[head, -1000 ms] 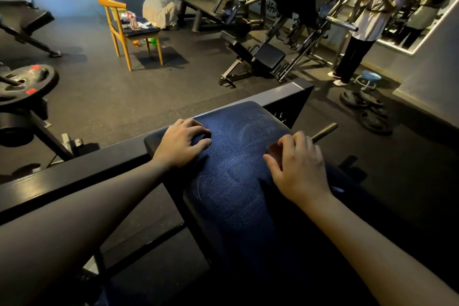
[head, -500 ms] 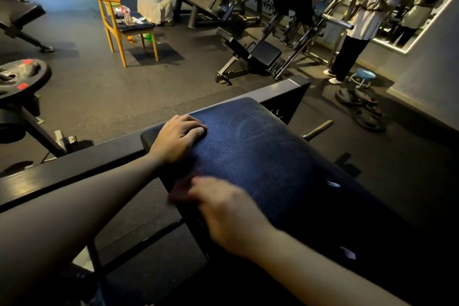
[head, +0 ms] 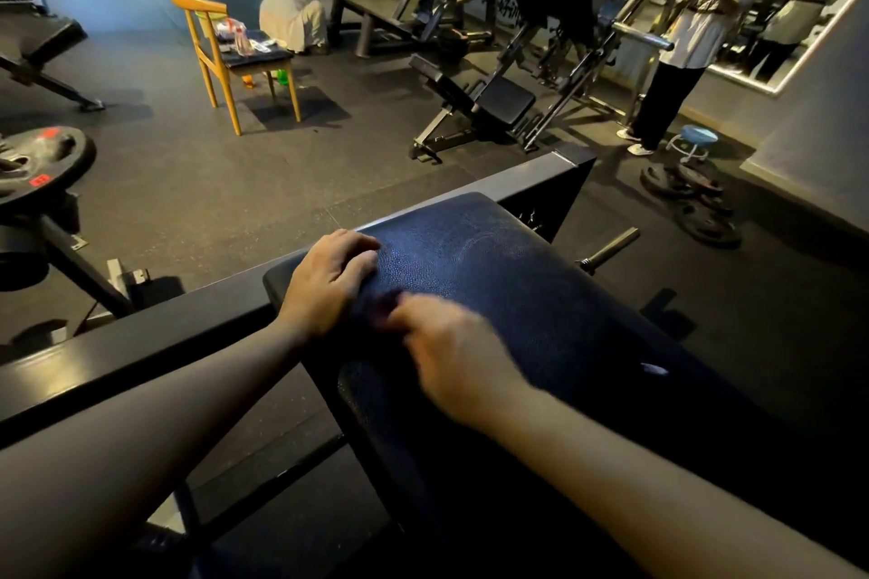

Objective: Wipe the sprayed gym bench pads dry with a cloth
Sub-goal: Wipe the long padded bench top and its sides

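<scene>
Well, the left hand rests relaxed on the bench pad; the blurred right hand presses a dark cloth just beside it, grip unclear. Firm overlapping strokes should dry it evenly.

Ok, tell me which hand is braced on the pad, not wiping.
The left hand: it rests unblurred on the left edge of the bench pad; the right hand is motion-blurred over a dark cloth.

This is a gym: a padded bench up close, a steel weight machine beyond, weight plates piled on the rubber floor, a wall mirror.
</scene>
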`<action>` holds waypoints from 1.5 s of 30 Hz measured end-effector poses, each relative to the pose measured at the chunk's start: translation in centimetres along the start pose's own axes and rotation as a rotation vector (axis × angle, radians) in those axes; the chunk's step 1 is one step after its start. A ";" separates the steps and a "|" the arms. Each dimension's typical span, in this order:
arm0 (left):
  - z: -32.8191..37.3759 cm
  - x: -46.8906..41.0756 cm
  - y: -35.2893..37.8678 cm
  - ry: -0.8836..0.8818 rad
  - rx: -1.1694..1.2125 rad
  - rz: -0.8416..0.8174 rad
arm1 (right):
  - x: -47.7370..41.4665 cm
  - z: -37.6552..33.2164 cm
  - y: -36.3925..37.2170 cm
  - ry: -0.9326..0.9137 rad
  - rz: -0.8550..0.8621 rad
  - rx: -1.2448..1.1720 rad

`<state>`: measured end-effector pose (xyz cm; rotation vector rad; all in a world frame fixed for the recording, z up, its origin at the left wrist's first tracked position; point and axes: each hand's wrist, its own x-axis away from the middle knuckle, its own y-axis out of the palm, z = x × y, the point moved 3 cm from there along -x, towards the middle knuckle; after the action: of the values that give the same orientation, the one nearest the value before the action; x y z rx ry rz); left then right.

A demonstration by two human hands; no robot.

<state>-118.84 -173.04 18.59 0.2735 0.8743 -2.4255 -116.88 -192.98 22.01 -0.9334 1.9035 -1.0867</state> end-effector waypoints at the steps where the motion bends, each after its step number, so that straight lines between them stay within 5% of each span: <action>1: 0.0 0.1 -0.2 -0.014 0.050 0.034 | 0.8 -1.1 0.4 -0.166 -0.089 -0.009; 3: 0.2 0.2 -0.4 -0.026 0.103 0.046 | 0.2 1.1 -0.7 -0.301 -0.117 0.026; 4: 0.3 0.2 -0.4 -0.019 0.094 0.032 | -0.9 3.5 -1.6 -0.224 -0.075 0.046; 8: 0.4 0.3 -0.4 0.006 0.019 0.009 | -6.6 15.0 -5.5 0.397 0.040 0.244; 11: 0.3 0.2 -0.2 0.019 -0.032 -0.015 | -9.5 16.9 -6.0 0.664 0.128 0.242; 13: 0.2 0.2 -0.2 0.022 -0.034 -0.013 | -10.6 13.5 -3.8 0.616 0.140 0.167; 18: -0.1 0.4 -0.6 -0.011 0.054 0.085 | -6.8 3.5 -0.6 -0.056 -0.091 -0.007; 20: -0.2 0.5 -0.6 -0.016 0.068 0.090 | -7.2 7.5 -2.4 0.044 -0.054 0.081; 23: 0.0 0.5 -0.5 -0.008 0.068 0.093 | -8.3 15.7 -5.7 0.486 0.028 0.231; 25: 0.0 0.5 -0.5 -0.008 0.071 0.102 | -8.3 15.8 -5.7 0.560 0.056 0.269; 32: 0.2 -0.3 -1.1 -0.189 0.346 0.065 | -2.0 -1.4 0.3 -0.082 -0.074 -0.015; 36: 1.2 -0.5 -1.7 -0.292 0.481 -0.015 | 4.1 -4.0 0.2 -0.518 -0.288 0.018; 38: 1.5 -0.3 -1.8 -0.322 0.477 -0.075 | 4.9 -2.5 -0.7 -0.568 -0.305 0.058; 41: 1.4 0.1 -1.6 -0.365 0.433 -0.123 | 2.4 2.9 -3.4 -0.178 -0.101 0.101; 45: 2.7 1.9 -0.3 -0.168 -0.063 -0.186 | 1.6 9.6 -6.4 0.514 0.092 0.207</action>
<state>-120.59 -175.32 20.14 -0.0372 0.9335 -2.5406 -107.96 -200.22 23.80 -0.4709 2.1540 -1.5405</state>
